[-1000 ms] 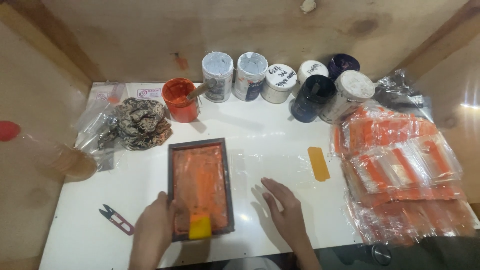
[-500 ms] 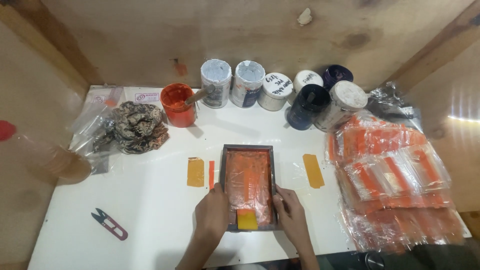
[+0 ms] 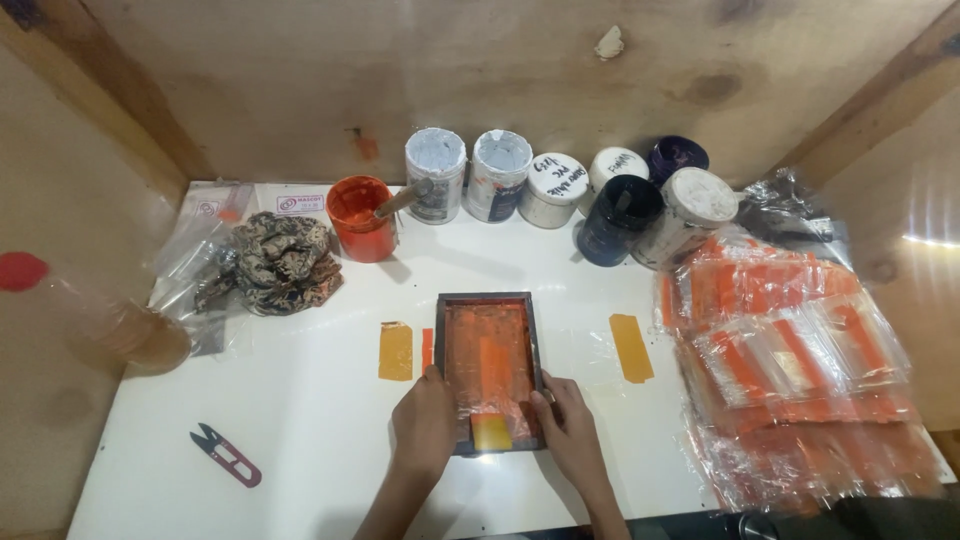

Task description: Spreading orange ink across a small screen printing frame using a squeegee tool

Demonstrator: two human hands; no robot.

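A small dark-framed printing screen (image 3: 488,372) smeared with orange ink is laid flat near the near edge of the white table (image 3: 300,440), about midway between left and right. Bare table is left on its left, out to a pair of thread snips (image 3: 226,455), while on the right a heap of clear packets with orange strips (image 3: 800,370) is piled up to the table's right edge. At the far edge a row of paint jars (image 3: 560,190) and an open orange pot (image 3: 360,215) are lined up. The frame's near left side is pressed by the left hand (image 3: 424,422), fingers together; its near right side is held by the right hand (image 3: 570,428), fingers slightly spread (neither is pinching). A yellow squeegee (image 3: 490,432) is seen between them.
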